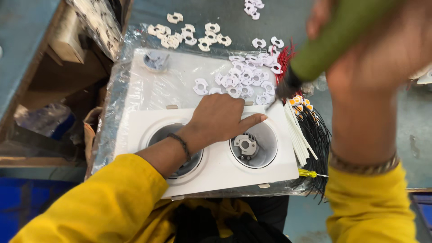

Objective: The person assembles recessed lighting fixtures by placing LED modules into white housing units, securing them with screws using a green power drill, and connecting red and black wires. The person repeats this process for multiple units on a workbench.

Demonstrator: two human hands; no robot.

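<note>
Left hand (220, 118) lay flat, palm down, fingers spread, gripping nothing, on white rectangular twin-recess downlight housing (211, 168), between its two round wells, fingertip at rim of right well. Small white holder plate (245, 145) sat inside that right well. Right hand (375, 58) was raised close to camera, fist wrapped around green-handled screwdriver (328, 45), tip angled down toward housing's upper right corner. Loose white plastic holder rings (240, 78) lay scattered behind housing. Black wire bundle (317, 135) and white sleeves (297, 135) lay just right of housing.
</note>
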